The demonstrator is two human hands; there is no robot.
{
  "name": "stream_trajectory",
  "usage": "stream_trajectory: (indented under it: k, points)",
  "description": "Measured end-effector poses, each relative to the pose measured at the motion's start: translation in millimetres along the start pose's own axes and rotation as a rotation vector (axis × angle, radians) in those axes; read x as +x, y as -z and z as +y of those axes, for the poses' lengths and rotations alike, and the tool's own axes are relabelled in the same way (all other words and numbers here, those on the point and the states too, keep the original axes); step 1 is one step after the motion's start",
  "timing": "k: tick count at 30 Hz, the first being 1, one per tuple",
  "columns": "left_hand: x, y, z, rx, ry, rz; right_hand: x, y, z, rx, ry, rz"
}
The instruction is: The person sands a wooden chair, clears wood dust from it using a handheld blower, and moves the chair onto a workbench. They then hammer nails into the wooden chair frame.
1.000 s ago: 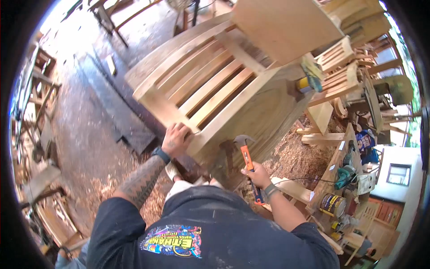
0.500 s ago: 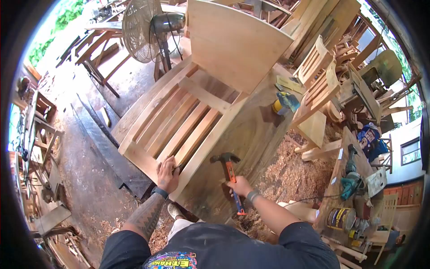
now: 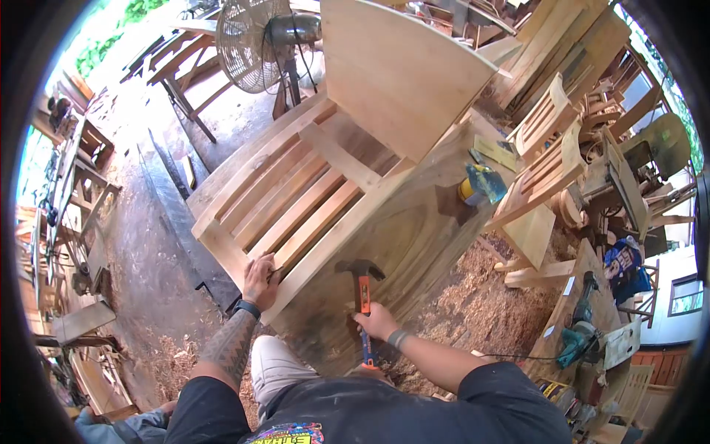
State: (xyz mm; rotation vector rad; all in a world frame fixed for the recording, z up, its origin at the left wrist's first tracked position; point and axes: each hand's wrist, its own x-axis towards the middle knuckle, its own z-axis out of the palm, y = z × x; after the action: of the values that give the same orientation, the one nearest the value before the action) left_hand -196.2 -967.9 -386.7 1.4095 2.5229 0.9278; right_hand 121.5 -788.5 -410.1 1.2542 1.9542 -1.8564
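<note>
A slatted wooden chair frame (image 3: 314,248) lies on the worktable, with a broad curved wooden panel (image 3: 403,70) rising from its far end. My left hand (image 3: 260,283) rests on the near corner of the frame, fingers pinched together around a small dark thing too small to name. My right hand (image 3: 377,323) grips a claw hammer (image 3: 364,292) by its orange and blue handle. The hammer's dark head is over the bare tabletop, right of the frame and apart from it.
A yellow container with a blue plastic bag (image 3: 481,185) stands on the worktable (image 3: 414,214). A pedestal fan (image 3: 255,44) is beyond the frame. Slatted chairs (image 3: 543,174) and a bench with a teal power tool (image 3: 573,344) are at right. Another person's clothing (image 3: 126,428) shows at lower left.
My viewpoint has shifted, so the scene sits differently in view. The hammer has come slightly closer to the frame. My left hand keeps its place at the corner.
</note>
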Motion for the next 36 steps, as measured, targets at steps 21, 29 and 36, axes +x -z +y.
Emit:
stream_trajectory:
  k: [21,29,36]
  points:
    - [1,-4,-7,-0.025,0.076,-0.023,5,-6,11,-0.151,0.051,0.102]
    - [0,-4,-12,-0.025,0.057,-0.019,-1,-4,-5,-0.089,0.026,0.076]
    - [1,-1,-9,-0.082,0.041,0.059,20,-16,34,-0.154,0.031,0.163]
